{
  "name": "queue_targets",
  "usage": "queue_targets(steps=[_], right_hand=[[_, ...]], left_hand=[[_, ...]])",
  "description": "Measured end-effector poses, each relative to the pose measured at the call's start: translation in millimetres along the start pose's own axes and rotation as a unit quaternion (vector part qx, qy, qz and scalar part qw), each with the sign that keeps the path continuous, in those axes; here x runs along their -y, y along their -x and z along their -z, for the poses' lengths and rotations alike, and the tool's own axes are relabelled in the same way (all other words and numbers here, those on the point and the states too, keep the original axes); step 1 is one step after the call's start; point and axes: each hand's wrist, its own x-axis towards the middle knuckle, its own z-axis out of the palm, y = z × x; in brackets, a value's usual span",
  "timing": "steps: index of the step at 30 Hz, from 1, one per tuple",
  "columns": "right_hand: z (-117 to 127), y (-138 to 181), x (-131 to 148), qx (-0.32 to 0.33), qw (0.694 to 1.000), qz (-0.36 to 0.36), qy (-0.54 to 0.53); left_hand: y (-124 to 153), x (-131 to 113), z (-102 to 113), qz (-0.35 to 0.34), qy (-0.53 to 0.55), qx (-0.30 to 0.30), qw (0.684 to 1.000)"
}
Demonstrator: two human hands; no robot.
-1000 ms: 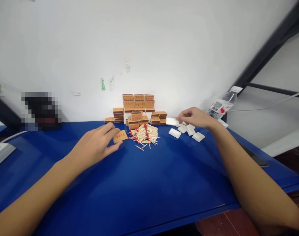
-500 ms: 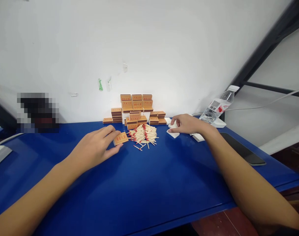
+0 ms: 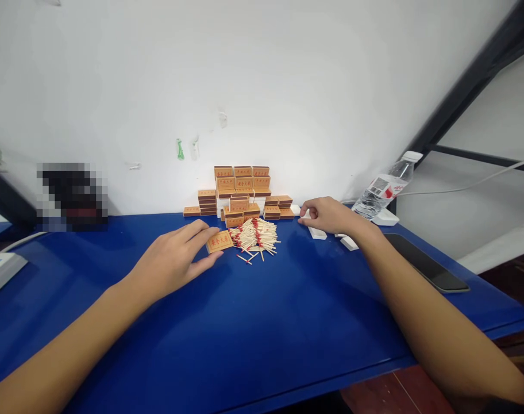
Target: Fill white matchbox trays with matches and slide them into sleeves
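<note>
My left hand (image 3: 176,259) holds a tan matchbox (image 3: 219,242) with red lettering between thumb and fingers, just above the table. Right of it lies a loose heap of red-tipped matches (image 3: 255,234). My right hand (image 3: 328,217) is over the white pieces at the right, its fingers curled, with a small gap between thumb and index finger. One white matchbox tray (image 3: 317,233) lies beneath this hand, partly covered by it. Behind the heap, several matchboxes (image 3: 243,183) are stacked in steps against the wall.
More white trays (image 3: 349,243) lie right of my right hand. A clear plastic bottle (image 3: 386,187) leans at the back right, and a dark phone (image 3: 430,264) lies near the right edge. At the far left are a white device (image 3: 6,271) and a blurred dark object (image 3: 74,195).
My right hand's fingertips have lifted off the white tray, which now lies slightly farther right. The left hand keeps its matchbox, now a little nearer the match heap. The view has shifted slightly.
</note>
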Motion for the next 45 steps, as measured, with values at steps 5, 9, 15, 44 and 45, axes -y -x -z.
queue_targets(steps=[5,9,15,44,45], right_hand=[[-2.0,-1.1,-9.9,0.041,0.999,-0.019,-0.026],[-0.9,-0.1,8.2,-0.029,0.997,0.012,-0.068],[-18.0,27.9,101.6,0.046,0.875,0.080,-0.475],[-23.8,-7.0,46.8,-0.127,0.936,-0.082,-0.318],[-22.6,-12.2,36.1,-0.136,0.943,-0.093,-0.290]], left_hand=[[1.0,-3.2,-2.8,0.005,0.028,-0.001,1.000],[0.6,-7.0,-6.3,0.037,0.114,-0.013,0.993],[-0.8,-13.2,-9.1,0.058,0.151,-0.041,0.986],[-1.6,-12.3,-14.1,0.100,0.089,-0.142,0.981],[-1.5,-13.1,-14.3,0.092,0.093,-0.141,0.981]])
